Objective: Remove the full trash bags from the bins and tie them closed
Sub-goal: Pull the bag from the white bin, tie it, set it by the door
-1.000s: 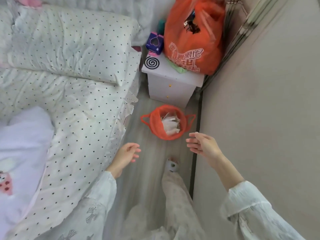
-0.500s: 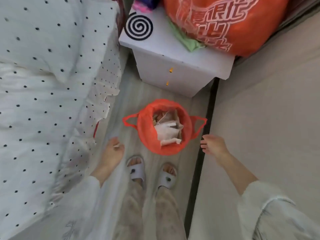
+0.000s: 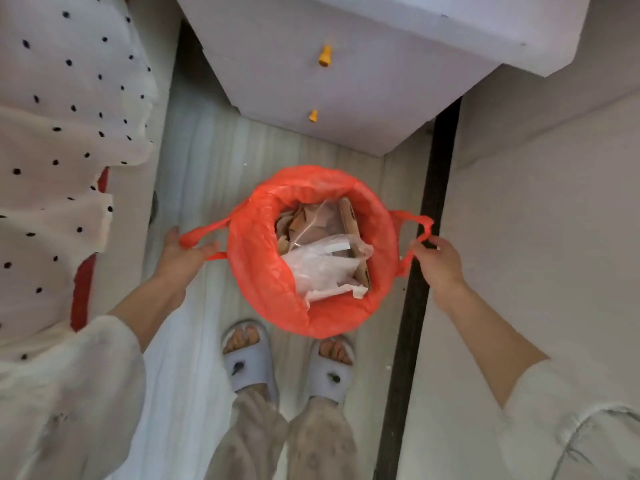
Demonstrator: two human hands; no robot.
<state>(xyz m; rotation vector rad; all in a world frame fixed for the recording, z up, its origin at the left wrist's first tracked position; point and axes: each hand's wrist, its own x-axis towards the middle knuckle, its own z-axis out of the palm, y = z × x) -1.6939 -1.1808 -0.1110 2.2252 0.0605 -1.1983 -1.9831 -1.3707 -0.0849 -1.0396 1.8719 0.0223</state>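
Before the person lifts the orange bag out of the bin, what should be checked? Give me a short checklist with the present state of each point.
1. Left hand has a grip on the left handle loop of the thin orange plastic trash bag: cannot tell; fingers lie at the loop, closure unclear.
2. Right hand pinches the right handle loop: ok.
3. Bag rim is freed from the bin: not ok; it is folded over the edge all around.
4. Crumpled clear plastic and brown paper rubbish sits below the rim: ok.
5. White two-drawer nightstand stands apart from the bag: ok.
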